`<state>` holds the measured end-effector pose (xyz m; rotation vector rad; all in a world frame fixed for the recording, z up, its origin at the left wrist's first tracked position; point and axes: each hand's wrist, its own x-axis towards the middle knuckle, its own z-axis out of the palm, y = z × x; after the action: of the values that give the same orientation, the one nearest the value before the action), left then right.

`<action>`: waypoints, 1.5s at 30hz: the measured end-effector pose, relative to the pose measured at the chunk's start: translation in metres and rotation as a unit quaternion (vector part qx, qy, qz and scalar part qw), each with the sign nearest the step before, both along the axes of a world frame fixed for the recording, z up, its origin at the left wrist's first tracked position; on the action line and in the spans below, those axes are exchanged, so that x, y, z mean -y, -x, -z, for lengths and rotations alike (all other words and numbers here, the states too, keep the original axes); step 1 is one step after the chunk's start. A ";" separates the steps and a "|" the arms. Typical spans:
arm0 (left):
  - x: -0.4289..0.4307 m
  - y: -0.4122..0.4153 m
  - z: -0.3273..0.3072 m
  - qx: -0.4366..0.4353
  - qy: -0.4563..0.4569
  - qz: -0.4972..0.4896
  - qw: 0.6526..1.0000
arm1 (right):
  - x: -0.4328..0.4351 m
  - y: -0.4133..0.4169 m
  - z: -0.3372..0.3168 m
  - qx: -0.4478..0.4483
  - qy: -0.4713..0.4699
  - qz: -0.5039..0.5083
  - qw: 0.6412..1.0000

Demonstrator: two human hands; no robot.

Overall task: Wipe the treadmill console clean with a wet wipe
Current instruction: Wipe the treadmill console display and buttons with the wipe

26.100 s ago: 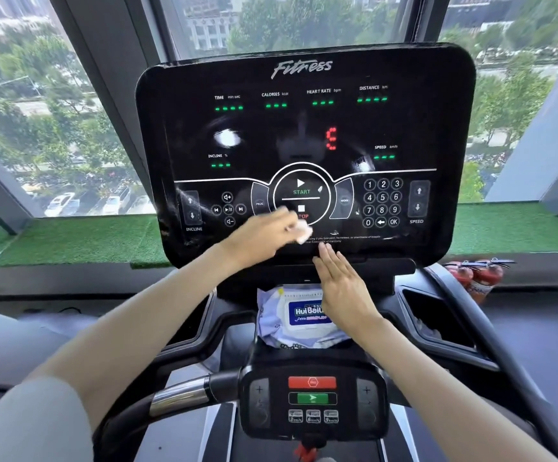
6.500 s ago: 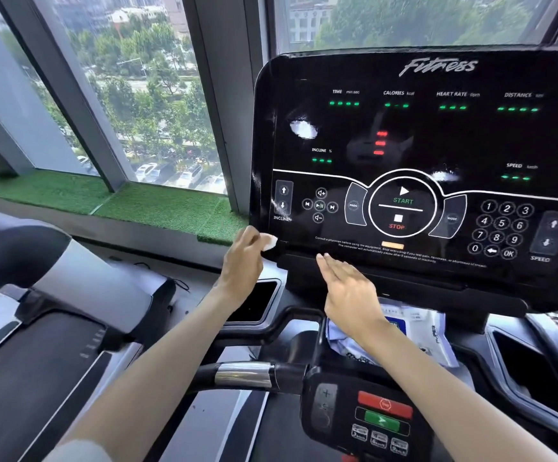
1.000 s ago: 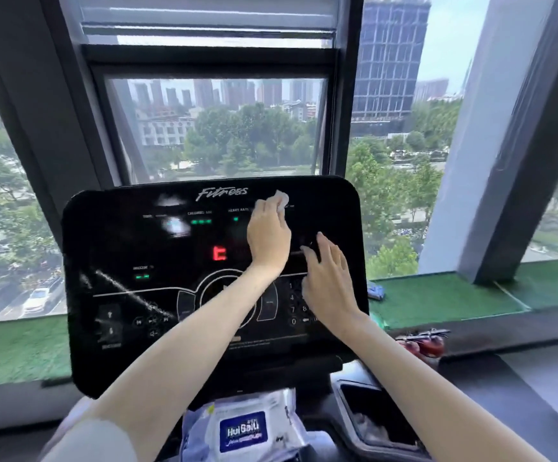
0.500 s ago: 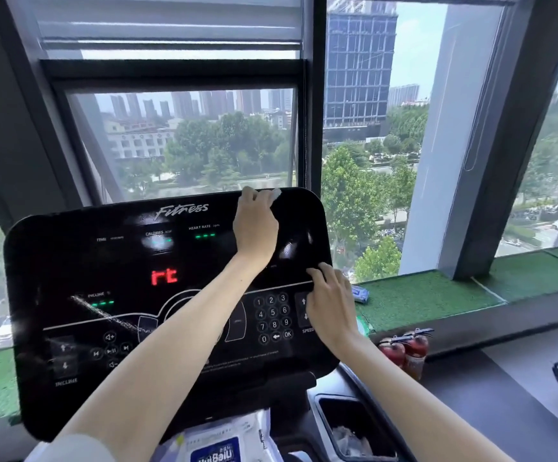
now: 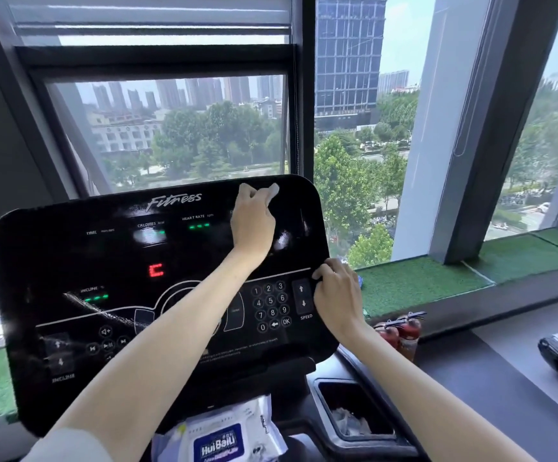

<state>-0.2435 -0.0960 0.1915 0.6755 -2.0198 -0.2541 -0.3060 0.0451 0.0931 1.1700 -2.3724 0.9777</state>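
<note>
The black treadmill console (image 5: pixel 104 261) fills the lower left, with green readouts, a red digit and a keypad. My left hand (image 5: pixel 252 223) reaches to its upper right corner and grips a small white wet wipe (image 5: pixel 273 190) against the top edge. At the console's right edge, beside the SPEED arrows, my right hand (image 5: pixel 336 295) has its fingers curled around the rim. A streak of moisture shows on the panel's lower left.
A pack of wet wipes (image 5: pixel 224 438) lies in the tray under the console. A cup holder (image 5: pixel 351 411) to its right holds crumpled material. Red fire extinguishers (image 5: pixel 401 331) stand by the green turf sill (image 5: pixel 437 278). Window frames rise behind.
My left hand with the wipe has slid right along the console's top edge. My right hand has shifted right to the console's right rim and curled on it. The view has drifted slightly.
</note>
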 end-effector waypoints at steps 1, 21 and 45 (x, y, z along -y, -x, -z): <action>-0.005 0.004 0.007 0.015 0.009 0.016 1.000 | -0.002 -0.001 0.001 0.005 -0.001 0.001 1.000; -0.017 -0.010 0.035 0.008 -0.024 0.011 1.000 | -0.021 -0.009 0.019 0.050 -0.013 0.012 0.999; -0.104 0.001 0.139 0.417 0.042 0.261 0.869 | -0.074 -0.006 0.066 0.144 -0.020 0.147 0.978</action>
<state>-0.2447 0.0076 0.0521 0.1448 -3.0221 -0.1987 -0.3000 0.1190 0.0275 0.6970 -2.7005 1.0582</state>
